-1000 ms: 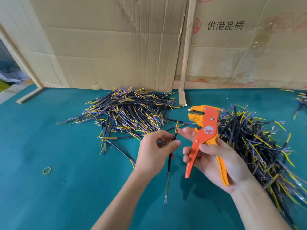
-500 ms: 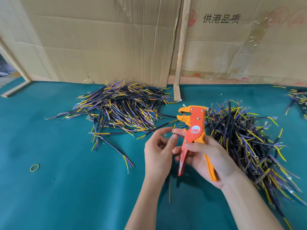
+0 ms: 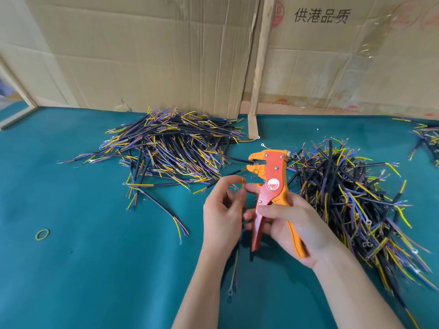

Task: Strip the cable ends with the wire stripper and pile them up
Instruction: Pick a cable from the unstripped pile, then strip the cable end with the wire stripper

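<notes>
the cable (image 3: 235,269) is hanging down from the left hand (image 3: 223,217), whose fingers (image 3: 241,194) are pinching its yellow upper end just beside the wire stripper (image 3: 270,198). the right hand (image 3: 297,224) is gripping the stripper's orange handles, fingers curling round them, and the tool's beak is pointing left with its jaws standing apart. one pile of cables (image 3: 171,148) is lying on the teal desk (image 3: 83,269) behind the hands, another pile (image 3: 351,200) is sitting to the right. a yellow rubber band (image 3: 42,234) is lying well to the left.
</notes>
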`<state>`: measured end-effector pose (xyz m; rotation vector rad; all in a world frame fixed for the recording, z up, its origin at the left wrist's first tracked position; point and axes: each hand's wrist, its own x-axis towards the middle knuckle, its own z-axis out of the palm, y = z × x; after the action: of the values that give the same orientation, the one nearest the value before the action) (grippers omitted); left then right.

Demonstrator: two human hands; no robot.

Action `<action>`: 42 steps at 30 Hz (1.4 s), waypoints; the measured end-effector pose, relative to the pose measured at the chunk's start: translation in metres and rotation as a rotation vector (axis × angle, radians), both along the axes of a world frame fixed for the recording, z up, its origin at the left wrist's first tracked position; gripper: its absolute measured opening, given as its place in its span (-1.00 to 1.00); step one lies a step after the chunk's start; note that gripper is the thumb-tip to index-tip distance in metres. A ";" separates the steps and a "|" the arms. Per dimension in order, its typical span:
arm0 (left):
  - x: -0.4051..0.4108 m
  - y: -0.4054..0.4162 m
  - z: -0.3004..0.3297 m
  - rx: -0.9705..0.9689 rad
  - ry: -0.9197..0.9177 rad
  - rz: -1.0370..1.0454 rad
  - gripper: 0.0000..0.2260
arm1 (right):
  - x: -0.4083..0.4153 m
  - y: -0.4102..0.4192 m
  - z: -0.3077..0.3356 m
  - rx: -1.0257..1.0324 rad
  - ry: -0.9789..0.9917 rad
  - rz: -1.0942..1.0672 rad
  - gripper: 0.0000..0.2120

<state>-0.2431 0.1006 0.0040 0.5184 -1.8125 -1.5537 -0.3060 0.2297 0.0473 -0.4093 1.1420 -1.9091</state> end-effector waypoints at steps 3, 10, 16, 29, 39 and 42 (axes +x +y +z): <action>0.000 0.000 0.001 0.052 0.029 -0.032 -0.93 | 0.000 -0.001 -0.001 -0.004 -0.009 -0.014 -0.49; 0.001 0.000 0.001 0.143 0.057 -0.108 -0.86 | -0.001 -0.002 -0.003 -0.029 -0.040 -0.034 -0.47; 0.003 0.000 0.000 0.093 0.021 -0.038 -0.80 | -0.002 -0.002 -0.005 -0.026 -0.017 -0.030 -0.45; 0.004 0.002 0.000 0.020 -0.046 0.039 -0.84 | -0.008 0.002 -0.012 -0.033 0.058 -0.056 -0.55; 0.006 0.006 0.004 -0.047 -0.020 0.134 -0.83 | -0.011 0.005 -0.012 -0.046 0.018 -0.131 -0.55; 0.007 0.007 0.005 -0.056 -0.011 0.163 -0.82 | -0.012 0.004 -0.012 -0.066 0.003 -0.156 -0.57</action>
<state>-0.2362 0.1072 0.0091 0.6330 -1.7703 -1.3888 -0.3176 0.2337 0.0357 -0.3687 1.1441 -2.0861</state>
